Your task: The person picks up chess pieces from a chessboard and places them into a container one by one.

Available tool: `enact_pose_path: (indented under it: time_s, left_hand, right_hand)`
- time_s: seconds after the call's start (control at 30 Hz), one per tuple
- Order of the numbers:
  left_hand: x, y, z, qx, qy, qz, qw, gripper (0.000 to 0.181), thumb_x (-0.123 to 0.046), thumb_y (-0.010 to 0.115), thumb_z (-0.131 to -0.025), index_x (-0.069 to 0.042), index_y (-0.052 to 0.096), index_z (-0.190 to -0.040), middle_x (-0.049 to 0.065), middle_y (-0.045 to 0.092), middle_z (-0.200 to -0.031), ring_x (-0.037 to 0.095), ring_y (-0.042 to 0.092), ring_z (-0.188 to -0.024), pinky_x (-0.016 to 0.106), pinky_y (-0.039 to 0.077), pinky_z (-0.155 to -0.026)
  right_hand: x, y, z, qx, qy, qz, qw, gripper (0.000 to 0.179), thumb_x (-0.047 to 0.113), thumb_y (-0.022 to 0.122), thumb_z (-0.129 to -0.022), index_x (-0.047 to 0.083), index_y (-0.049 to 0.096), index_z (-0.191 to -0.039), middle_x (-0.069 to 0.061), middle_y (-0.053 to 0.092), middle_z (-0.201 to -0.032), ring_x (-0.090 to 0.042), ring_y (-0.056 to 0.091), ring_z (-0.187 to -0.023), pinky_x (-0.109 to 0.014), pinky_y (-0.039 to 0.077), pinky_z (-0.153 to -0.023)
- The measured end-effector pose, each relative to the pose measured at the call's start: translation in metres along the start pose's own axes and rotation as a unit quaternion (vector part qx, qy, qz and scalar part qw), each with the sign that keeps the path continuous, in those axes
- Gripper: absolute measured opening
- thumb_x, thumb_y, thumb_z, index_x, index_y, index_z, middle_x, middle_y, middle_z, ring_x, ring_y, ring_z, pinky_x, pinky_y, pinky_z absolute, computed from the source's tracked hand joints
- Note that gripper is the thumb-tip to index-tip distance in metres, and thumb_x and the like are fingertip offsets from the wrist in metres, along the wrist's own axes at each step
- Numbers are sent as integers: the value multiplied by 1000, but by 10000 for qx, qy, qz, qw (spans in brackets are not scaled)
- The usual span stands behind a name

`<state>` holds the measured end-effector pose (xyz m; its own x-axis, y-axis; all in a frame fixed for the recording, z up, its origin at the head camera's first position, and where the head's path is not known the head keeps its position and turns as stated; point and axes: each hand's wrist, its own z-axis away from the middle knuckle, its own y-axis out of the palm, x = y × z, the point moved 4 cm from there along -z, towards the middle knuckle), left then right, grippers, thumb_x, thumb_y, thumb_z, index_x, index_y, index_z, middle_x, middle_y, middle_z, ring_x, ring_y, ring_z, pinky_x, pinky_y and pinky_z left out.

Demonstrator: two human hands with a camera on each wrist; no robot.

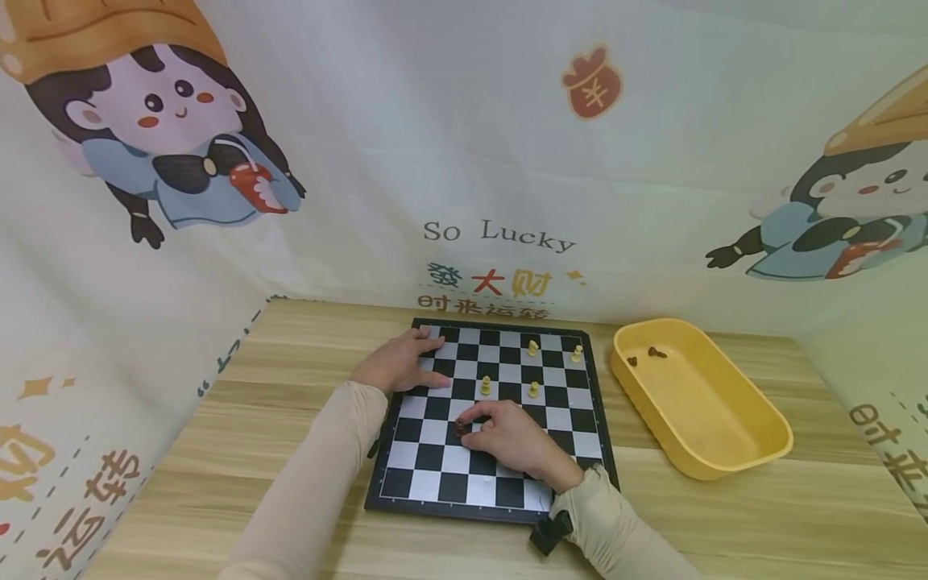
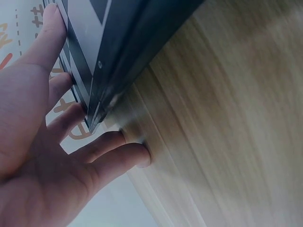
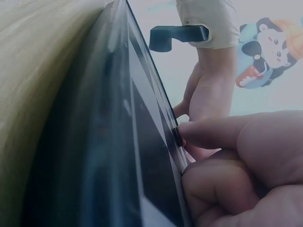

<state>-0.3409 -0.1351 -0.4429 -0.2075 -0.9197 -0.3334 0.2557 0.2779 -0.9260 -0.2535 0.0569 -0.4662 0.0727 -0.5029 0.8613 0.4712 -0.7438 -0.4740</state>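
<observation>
A black-and-white chessboard lies on the wooden table. My right hand pinches a small dark brown chess piece between thumb and index finger, on a square left of the board's centre. In the right wrist view, the dark piece shows at the fingertip, right at the board's surface. My left hand rests at the board's left edge with spread fingers. In the left wrist view, that hand's thumb lies over the board, and two fingers reach the tabletop beside it. Beyond the right hand stand several pale yellow chess pieces.
A yellow plastic tray stands right of the board, with small dark brown pieces at its far left end. A printed cloth hangs behind the wooden table and along its sides. A black strap device is on the right wrist.
</observation>
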Motion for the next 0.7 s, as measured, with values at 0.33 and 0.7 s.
enact_pose_path:
  time_s: [0.33,0.7]
  left_hand:
    - [0,0,0,-23,16,-5,10000,85,-54,77,-86,-21,44,-156,13,30,-168,39,33,-154,53,35,-123]
    - [-1,0,1,-27,10,-15,10000,84,-54,77,-86,-21,44,-156,13,31,-168,39,33,-154,53,36,-123]
  right_hand:
    - [8,5,0,-265,-213,544,9979,21,8,71,-90,9,73,-110,7,50,-55,-7,44,-47,-21,31,-44]
    - [7,6,-1,-207,-240,454,9985,12,10,73,-89,9,72,-101,6,50,-56,-7,44,-47,-21,32,-45]
